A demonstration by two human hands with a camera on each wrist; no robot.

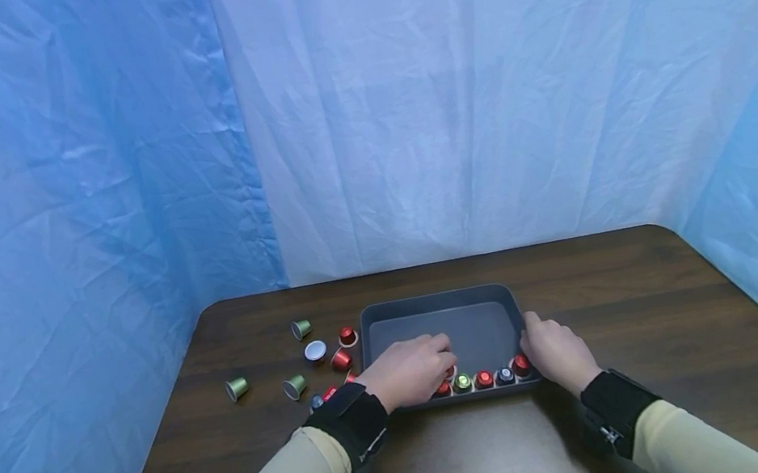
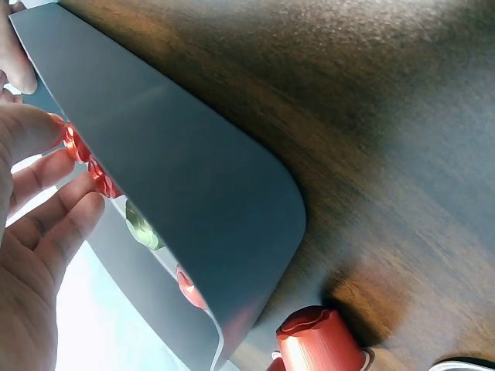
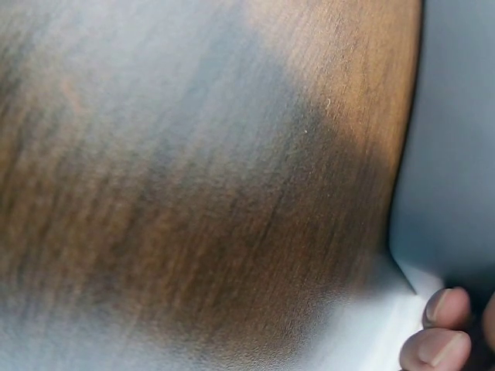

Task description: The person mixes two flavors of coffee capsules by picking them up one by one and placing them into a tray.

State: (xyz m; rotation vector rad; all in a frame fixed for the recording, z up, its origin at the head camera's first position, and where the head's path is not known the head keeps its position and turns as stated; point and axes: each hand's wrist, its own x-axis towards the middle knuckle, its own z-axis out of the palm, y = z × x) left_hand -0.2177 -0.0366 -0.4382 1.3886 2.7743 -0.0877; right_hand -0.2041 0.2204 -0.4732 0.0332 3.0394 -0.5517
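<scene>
A dark grey baking tray (image 1: 436, 303) lies on the wooden table, with coffee capsules in a row along its near side. My left hand (image 1: 409, 369) reaches over the tray's near left part, pinching a red coffee capsule (image 2: 75, 143) between thumb and finger. Its other fingertips touch a second red capsule (image 2: 103, 179) beside it. Farther along that row stand a green capsule (image 1: 462, 383), a red one (image 1: 484, 379) and a dark blue one (image 1: 505, 375). My right hand (image 1: 560, 352) grips the tray's right side near the front corner, fingertips (image 3: 445, 349) curled by the corner.
Left of the tray several loose capsules are scattered: green ones (image 1: 237, 388), red ones (image 1: 342, 359) and a capsule with its white lid up (image 1: 315, 351). One red capsule (image 2: 321, 340) sits close outside the tray. Blue-white curtains (image 1: 446, 95) hang around the table (image 1: 620, 274).
</scene>
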